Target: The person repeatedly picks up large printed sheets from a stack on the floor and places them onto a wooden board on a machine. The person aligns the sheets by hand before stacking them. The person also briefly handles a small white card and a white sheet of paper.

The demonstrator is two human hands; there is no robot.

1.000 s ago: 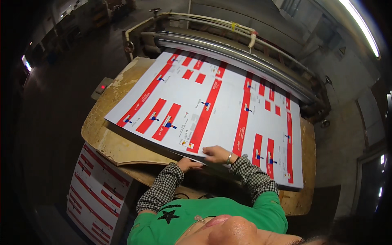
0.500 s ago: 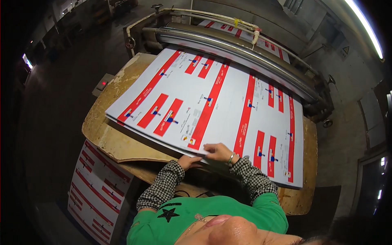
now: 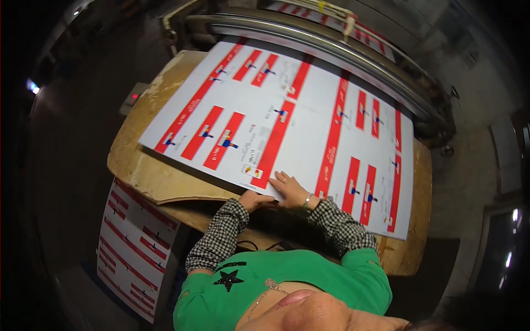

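Observation:
A large white printed sheet with red bars and small blue figures lies on top of a stack of sheets on a worn wooden table. Both my hands meet at the middle of its near edge. My left hand touches the edge from the front, pointing right, with its fingers partly hidden at the stack's side. Just right of it, my right hand rests on the sheet's top face, fingers stretched forward and slightly apart.
Beyond the table runs a long metal roller of a machine, with a pale pipe frame above it. Another stack of printed sheets stands low at left. A switch box with a red light sits by the table's left edge.
My right hand has gone from pinching the near edge to lying on the sheet's top. The left hand stays at the edge. My view has shifted, so the sheet appears higher.

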